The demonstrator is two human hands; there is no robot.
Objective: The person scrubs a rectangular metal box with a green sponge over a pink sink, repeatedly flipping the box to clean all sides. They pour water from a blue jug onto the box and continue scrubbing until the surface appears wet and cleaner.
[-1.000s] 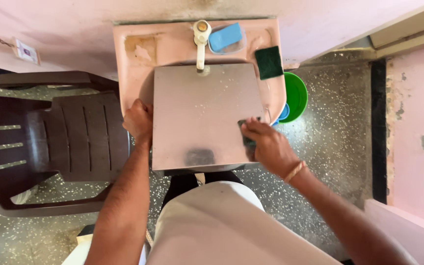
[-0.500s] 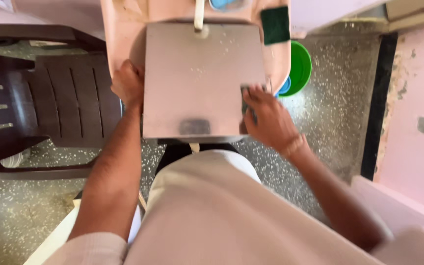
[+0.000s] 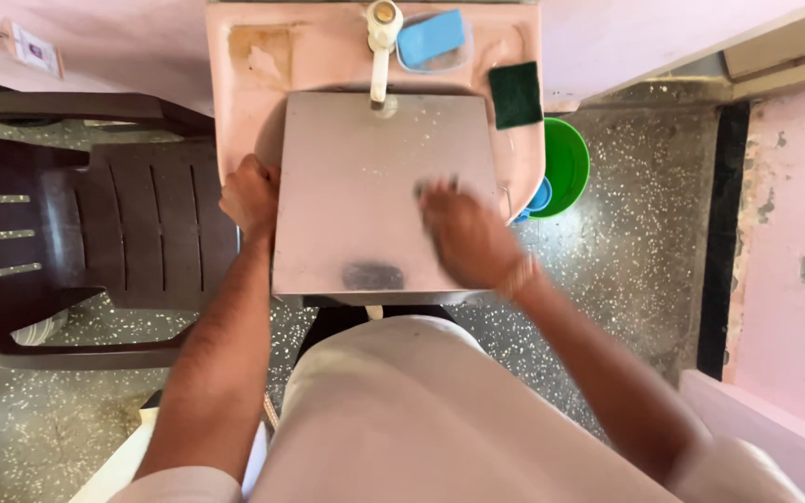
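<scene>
A flat square steel tray (image 3: 356, 177) lies across a pink wash basin (image 3: 253, 84) under a white tap (image 3: 382, 37). My left hand (image 3: 250, 194) grips the tray's left edge. Blurred with motion, my right hand (image 3: 463, 233) presses on the tray's surface right of centre, with something dark under its fingers that I cannot make out. The tray has a dark smudge (image 3: 372, 276) near its front edge.
A blue soap bar (image 3: 430, 37) in a clear dish and a dark green scrub pad (image 3: 515, 94) rest on the basin's rim. A green bucket (image 3: 561, 168) stands on the speckled floor at right. A brown plastic chair (image 3: 95, 224) is close at left. Pink walls stand behind and at right.
My right hand has slid from the tray's right edge in toward its middle. My left hand still holds the left edge. The view has shifted a little.
</scene>
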